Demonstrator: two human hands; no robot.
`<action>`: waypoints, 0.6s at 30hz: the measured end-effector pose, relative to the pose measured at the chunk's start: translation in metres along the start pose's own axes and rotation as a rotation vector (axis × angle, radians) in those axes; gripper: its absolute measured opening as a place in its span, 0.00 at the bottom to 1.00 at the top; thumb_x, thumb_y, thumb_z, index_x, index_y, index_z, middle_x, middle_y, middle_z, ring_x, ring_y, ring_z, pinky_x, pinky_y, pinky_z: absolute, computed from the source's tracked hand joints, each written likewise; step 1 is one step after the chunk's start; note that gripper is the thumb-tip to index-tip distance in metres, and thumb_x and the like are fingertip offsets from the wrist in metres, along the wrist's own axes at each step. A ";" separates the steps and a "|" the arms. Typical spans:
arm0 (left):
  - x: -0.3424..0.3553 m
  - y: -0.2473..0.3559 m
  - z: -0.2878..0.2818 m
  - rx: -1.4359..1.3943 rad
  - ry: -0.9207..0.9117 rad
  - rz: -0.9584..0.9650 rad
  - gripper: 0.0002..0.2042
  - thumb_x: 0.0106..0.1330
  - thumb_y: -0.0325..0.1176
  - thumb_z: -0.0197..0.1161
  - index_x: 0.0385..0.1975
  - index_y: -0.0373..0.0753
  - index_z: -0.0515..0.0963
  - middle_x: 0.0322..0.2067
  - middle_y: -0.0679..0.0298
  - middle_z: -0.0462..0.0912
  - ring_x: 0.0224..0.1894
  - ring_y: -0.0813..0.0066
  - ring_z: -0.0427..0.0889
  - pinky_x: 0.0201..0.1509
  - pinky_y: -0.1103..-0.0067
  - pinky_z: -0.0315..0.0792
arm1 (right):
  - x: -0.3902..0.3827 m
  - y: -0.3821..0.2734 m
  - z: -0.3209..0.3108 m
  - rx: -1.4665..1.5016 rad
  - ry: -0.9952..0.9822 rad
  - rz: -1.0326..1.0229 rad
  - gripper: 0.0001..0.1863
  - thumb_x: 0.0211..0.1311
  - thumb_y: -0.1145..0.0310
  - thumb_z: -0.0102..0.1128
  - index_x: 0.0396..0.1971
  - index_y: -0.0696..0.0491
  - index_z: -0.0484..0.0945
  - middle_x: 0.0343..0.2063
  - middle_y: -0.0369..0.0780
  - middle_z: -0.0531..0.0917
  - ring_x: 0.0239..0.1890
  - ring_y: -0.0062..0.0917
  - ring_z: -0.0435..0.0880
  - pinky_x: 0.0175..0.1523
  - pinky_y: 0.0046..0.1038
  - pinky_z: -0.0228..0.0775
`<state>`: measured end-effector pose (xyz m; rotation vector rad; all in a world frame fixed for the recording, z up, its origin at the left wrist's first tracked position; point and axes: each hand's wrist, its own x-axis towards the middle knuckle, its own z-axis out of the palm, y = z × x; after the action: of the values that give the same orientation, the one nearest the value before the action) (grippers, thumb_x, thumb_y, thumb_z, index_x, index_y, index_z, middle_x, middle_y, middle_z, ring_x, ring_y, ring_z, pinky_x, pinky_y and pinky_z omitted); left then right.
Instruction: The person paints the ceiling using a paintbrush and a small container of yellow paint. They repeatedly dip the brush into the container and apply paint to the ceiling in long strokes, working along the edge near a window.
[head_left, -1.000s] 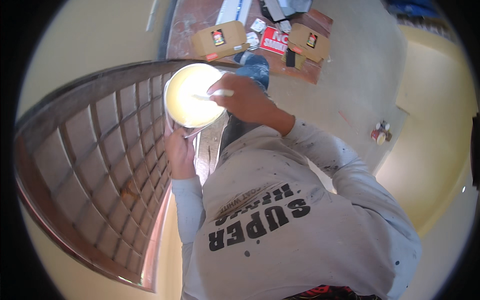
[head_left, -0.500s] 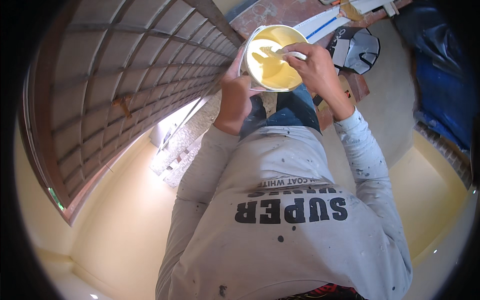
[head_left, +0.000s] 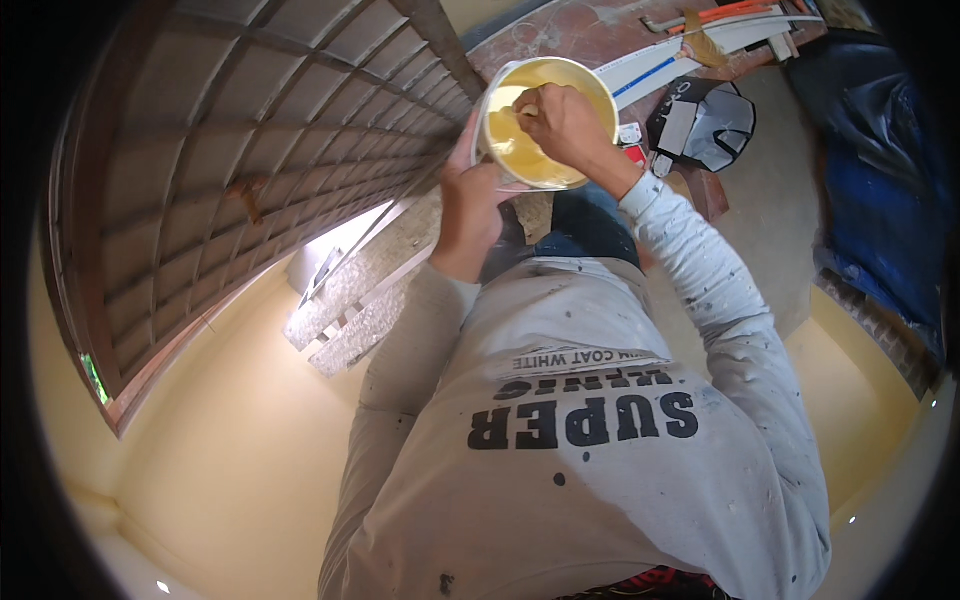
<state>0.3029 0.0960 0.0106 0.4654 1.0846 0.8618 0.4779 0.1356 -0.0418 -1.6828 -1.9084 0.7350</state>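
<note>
My left hand [head_left: 472, 205] grips a white bucket [head_left: 560, 72] by its left side, with fingers on the outer wall. Pale yellow paint [head_left: 522, 158] lies inside it. My right hand [head_left: 568, 125] reaches over the rim into the bucket, its fingers closed on a paintbrush. The hand covers most of the brush, so how far its bristles sit in the paint cannot be made out. Both long grey sleeves carry paint specks.
A brown gridded door or window panel [head_left: 200, 180] stands close on my left. Below lies a rough plank [head_left: 365, 290]. Beyond the bucket are white strips [head_left: 680, 60] on a reddish surface and a black-and-white open bag [head_left: 715, 125]. Blue sheeting [head_left: 885, 200] hangs at right.
My right hand has moved left and deeper over the bucket, turning so that it now hides the brush. The bucket, still in my left hand, has shifted only slightly.
</note>
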 end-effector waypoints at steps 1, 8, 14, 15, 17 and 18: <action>0.003 -0.003 -0.008 -0.011 -0.001 0.017 0.37 0.68 0.13 0.47 0.81 0.38 0.59 0.71 0.52 0.72 0.64 0.55 0.83 0.59 0.60 0.87 | 0.000 -0.022 -0.013 0.028 -0.060 0.176 0.12 0.63 0.66 0.70 0.39 0.59 0.91 0.27 0.50 0.90 0.31 0.46 0.90 0.41 0.42 0.81; -0.002 -0.008 -0.050 0.127 0.102 -0.011 0.34 0.68 0.20 0.56 0.78 0.40 0.64 0.68 0.55 0.75 0.65 0.59 0.82 0.56 0.64 0.90 | -0.044 -0.075 -0.015 0.745 0.078 0.507 0.12 0.66 0.66 0.70 0.40 0.60 0.92 0.29 0.43 0.92 0.34 0.24 0.93 0.43 0.26 0.83; -0.011 -0.007 -0.077 0.179 0.150 -0.008 0.39 0.63 0.15 0.46 0.80 0.38 0.58 0.72 0.48 0.71 0.70 0.50 0.78 0.63 0.54 0.86 | -0.063 -0.053 -0.021 1.076 0.113 0.622 0.11 0.70 0.70 0.70 0.42 0.64 0.90 0.34 0.46 0.92 0.37 0.24 0.94 0.46 0.23 0.86; -0.010 -0.008 -0.085 0.173 0.157 -0.026 0.40 0.61 0.15 0.46 0.80 0.38 0.57 0.73 0.48 0.70 0.71 0.49 0.78 0.64 0.52 0.85 | -0.067 -0.046 -0.022 1.012 0.106 0.669 0.11 0.70 0.70 0.70 0.42 0.65 0.89 0.34 0.46 0.92 0.37 0.24 0.94 0.46 0.23 0.86; -0.009 -0.009 -0.100 0.121 0.167 -0.051 0.44 0.55 0.13 0.44 0.81 0.35 0.55 0.75 0.45 0.67 0.73 0.44 0.74 0.68 0.44 0.81 | -0.075 -0.034 -0.025 0.882 0.085 0.755 0.11 0.70 0.71 0.70 0.42 0.65 0.89 0.35 0.47 0.92 0.36 0.24 0.94 0.46 0.22 0.86; -0.010 -0.012 -0.105 0.102 0.182 -0.053 0.44 0.55 0.12 0.43 0.81 0.36 0.55 0.75 0.47 0.66 0.73 0.45 0.74 0.65 0.46 0.83 | -0.081 -0.029 -0.027 0.889 0.077 0.756 0.11 0.70 0.71 0.70 0.42 0.64 0.89 0.35 0.47 0.92 0.38 0.24 0.94 0.47 0.23 0.86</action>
<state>0.2100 0.0734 -0.0362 0.4468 1.3074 0.8162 0.4850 0.0548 -0.0026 -1.7031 -0.6126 1.4790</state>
